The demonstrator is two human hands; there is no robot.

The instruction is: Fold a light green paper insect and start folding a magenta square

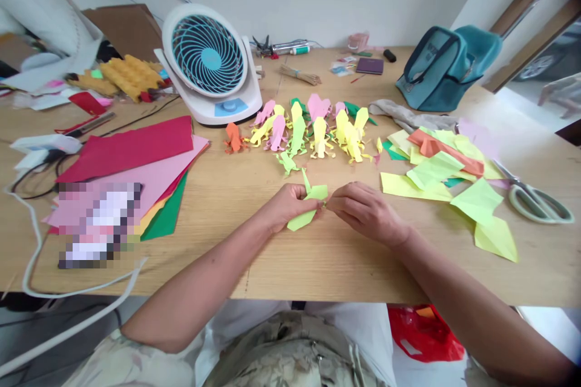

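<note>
A light green folded-paper figure [303, 217] is held a little above the table near its front edge. My left hand [288, 205] grips it from the left, thumb on top. At its right side, my right hand [363, 208] pinches a small end of the same paper; the fingertips hide most of that end. Just beyond my hands lies a small light green paper frog [287, 163]. Behind it stand several finished-looking paper frogs in yellow, pink, green and orange, among them an orange frog [233, 138] and a yellow frog [320, 138].
A white fan [211, 59] stands at the back left. Stacked coloured paper [136, 151] lies left, beside a blurred-out object [102, 224]. Paper scraps [431, 187] and scissors [535, 199] lie right, below a teal bag [447, 69]. A white cable [34, 254] crosses the left edge.
</note>
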